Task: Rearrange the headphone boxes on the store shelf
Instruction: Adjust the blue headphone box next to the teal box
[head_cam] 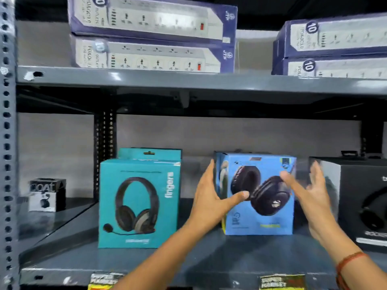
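Observation:
A blue headphone box stands upright on the grey shelf, right of centre. My left hand rests against its left side, thumb across the front face. My right hand hovers open in front of the box's right edge, fingers spread and blurred, not clearly touching it. A teal headphone box stands to the left, with another teal box behind it. A black headphone box stands at the far right.
A small black and white box sits at the far left, behind a perforated upright. Purple power-strip boxes are stacked on the shelf above. Yellow price labels line the shelf's front edge.

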Demonstrator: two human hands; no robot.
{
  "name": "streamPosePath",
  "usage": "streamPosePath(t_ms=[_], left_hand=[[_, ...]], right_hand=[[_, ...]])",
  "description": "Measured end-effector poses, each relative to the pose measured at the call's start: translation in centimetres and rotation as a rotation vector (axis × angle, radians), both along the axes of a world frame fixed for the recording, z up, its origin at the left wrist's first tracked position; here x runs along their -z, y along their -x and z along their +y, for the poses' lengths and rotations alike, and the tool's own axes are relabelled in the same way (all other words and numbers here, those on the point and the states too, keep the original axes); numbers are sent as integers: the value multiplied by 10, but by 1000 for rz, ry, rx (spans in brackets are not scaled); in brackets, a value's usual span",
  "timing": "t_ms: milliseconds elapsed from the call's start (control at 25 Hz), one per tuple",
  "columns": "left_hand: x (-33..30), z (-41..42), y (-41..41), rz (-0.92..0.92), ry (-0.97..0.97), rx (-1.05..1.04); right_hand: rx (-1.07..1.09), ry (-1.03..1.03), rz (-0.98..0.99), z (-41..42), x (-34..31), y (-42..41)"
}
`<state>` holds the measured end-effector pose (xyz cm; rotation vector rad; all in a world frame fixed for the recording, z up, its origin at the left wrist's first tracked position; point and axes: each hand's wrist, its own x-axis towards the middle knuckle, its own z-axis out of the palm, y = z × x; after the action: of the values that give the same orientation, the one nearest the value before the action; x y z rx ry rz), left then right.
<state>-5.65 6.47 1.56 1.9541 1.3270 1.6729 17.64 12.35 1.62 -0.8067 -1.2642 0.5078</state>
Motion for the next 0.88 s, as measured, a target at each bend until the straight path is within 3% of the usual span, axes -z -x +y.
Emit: streamPosePath(t_ms=[80,160,360,520,880], left_hand=[[7,30,-11,-135,287,61],[12,53,-12,-314,450,180],[30,87,-15,-442,538,275],[34,92,-13,-371,499,291],[35,87,-5,-402,465,232]], right_hand=[[-111,188,-61,28,17,-32],[-340,293,-86,52,30,-46],[-685,363,-160,92,32,-59],[-706,392,-266,107,34,-57],[-579,267,-263,92,35,-40]])
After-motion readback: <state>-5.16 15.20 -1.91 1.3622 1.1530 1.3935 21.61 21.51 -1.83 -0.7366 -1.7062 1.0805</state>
